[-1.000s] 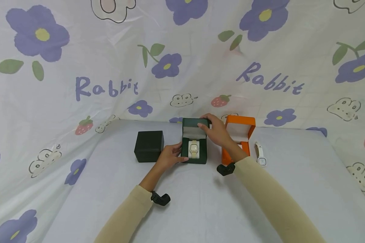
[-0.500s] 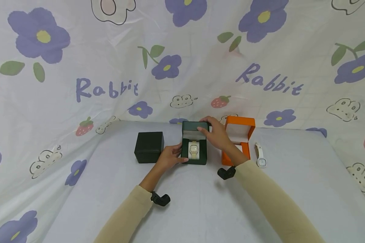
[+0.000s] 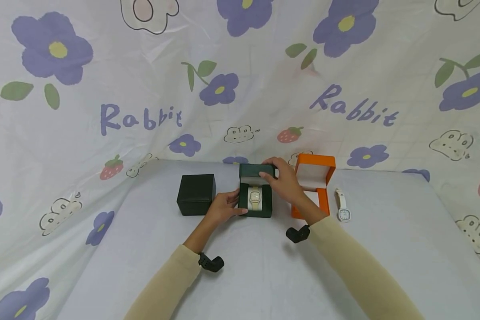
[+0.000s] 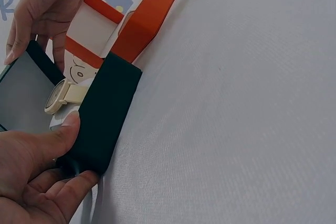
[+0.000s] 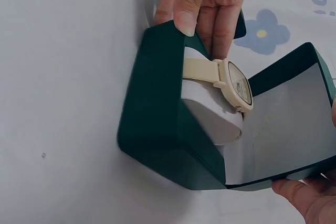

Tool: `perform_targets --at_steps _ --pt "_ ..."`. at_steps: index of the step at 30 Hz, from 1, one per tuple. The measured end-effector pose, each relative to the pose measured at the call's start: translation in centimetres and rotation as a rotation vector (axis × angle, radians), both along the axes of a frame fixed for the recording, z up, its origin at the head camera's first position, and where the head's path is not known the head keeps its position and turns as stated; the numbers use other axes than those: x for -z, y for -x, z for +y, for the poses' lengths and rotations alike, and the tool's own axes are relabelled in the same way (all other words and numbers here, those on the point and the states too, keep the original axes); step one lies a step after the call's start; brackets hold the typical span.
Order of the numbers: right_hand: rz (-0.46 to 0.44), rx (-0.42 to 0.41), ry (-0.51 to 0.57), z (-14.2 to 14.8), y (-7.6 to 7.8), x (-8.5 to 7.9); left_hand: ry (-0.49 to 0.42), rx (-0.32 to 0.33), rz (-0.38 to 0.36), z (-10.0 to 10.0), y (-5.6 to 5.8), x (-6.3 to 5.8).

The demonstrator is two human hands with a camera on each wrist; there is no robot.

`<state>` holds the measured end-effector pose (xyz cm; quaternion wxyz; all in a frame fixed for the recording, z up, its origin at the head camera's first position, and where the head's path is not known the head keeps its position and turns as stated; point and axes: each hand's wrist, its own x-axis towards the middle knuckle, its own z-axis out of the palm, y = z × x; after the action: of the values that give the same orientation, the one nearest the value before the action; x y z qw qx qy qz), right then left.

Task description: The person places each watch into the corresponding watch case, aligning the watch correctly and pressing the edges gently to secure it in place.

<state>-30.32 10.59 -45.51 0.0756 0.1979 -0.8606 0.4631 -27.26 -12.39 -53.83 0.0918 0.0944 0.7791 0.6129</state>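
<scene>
A dark green watch box point(image 3: 267, 201) stands on the table with its lid point(image 3: 248, 170) partly raised. Inside, a cream wristwatch point(image 3: 255, 197) is wrapped round a white cushion point(image 5: 202, 103), dial facing out. My left hand point(image 3: 224, 207) grips the box at its left front corner, thumb over the front rim, fingers along the side. At the lid's right edge, my right hand point(image 3: 285, 181) pinches it, thumb on the front and fingers behind; in the right wrist view only part of that hand point(image 5: 315, 203) shows. The right forearm overlaps the orange watch box point(image 3: 323, 195) in the head view.
Left of the green box sits a closed black box point(image 3: 196, 193). The orange box stands with its lid up, pale lining showing. A white wristwatch point(image 3: 344, 213) lies to its right on the white-covered table point(image 3: 260, 271). A printed cloth point(image 3: 240, 106) hangs behind.
The green lid has tipped forward and down over the box, and my right hand has come down with it. My left hand stays at the box's left side.
</scene>
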Motion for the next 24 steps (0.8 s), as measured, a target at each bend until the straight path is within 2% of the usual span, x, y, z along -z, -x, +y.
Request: perform_targets --at_steps 6,14,24 --pt "0.042 -0.004 0.025 -0.2 -0.3 0.6 -0.002 -0.002 0.005 -0.1 -0.1 0.1" --pt "0.052 -0.01 0.044 -0.4 -0.9 0.7 -0.005 0.011 0.021 -0.3 -0.2 0.1" --pt "0.0 0.005 0.048 -0.2 -1.6 1.0 -0.016 0.016 0.024 -0.2 -0.2 0.0"
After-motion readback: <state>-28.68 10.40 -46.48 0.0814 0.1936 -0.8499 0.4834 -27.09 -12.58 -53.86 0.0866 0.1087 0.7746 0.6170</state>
